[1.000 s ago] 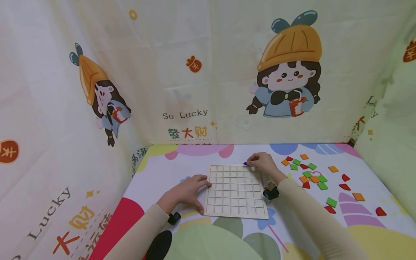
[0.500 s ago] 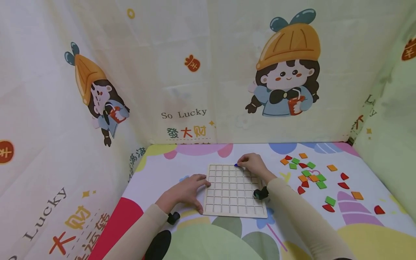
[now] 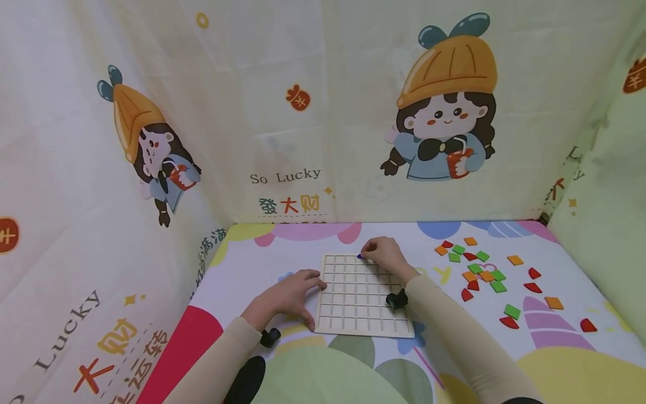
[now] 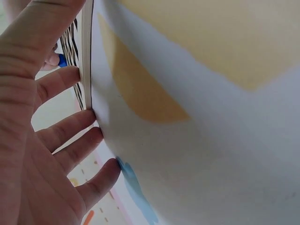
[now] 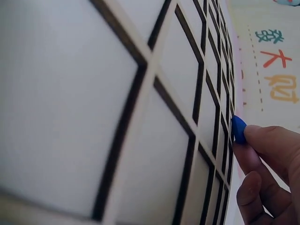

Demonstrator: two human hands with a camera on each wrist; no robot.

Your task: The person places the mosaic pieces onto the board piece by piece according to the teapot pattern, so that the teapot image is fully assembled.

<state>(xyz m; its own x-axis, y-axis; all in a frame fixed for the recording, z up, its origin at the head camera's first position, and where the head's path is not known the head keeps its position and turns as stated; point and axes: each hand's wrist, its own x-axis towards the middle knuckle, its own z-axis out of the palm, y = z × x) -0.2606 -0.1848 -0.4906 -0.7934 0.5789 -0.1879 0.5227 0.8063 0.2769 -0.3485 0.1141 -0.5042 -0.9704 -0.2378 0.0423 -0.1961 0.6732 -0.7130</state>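
A pale wooden grid board [image 3: 362, 300] with square cells lies flat on the table. My right hand [image 3: 386, 255] is over the board's far edge and pinches a small blue piece [image 5: 239, 129] between thumb and finger. In the right wrist view the blue piece is right at the far cells; whether it touches the board I cannot tell. My left hand [image 3: 287, 297] rests along the board's left side, fingers spread, with fingertips [image 4: 86, 116] against the edge. The blue piece also shows small behind the board in the left wrist view.
Right of the board lie scattered flat pieces: green squares [image 3: 512, 311], orange squares [image 3: 554, 303] and red rounded wedges [image 3: 588, 325]. A patterned cloth covers the table [image 3: 282, 241]. Printed curtains [image 3: 353, 140] stand behind and at both sides.
My right hand has moved left along the board's far edge with the blue piece in its grip. The left hand keeps its place at the board's left side.
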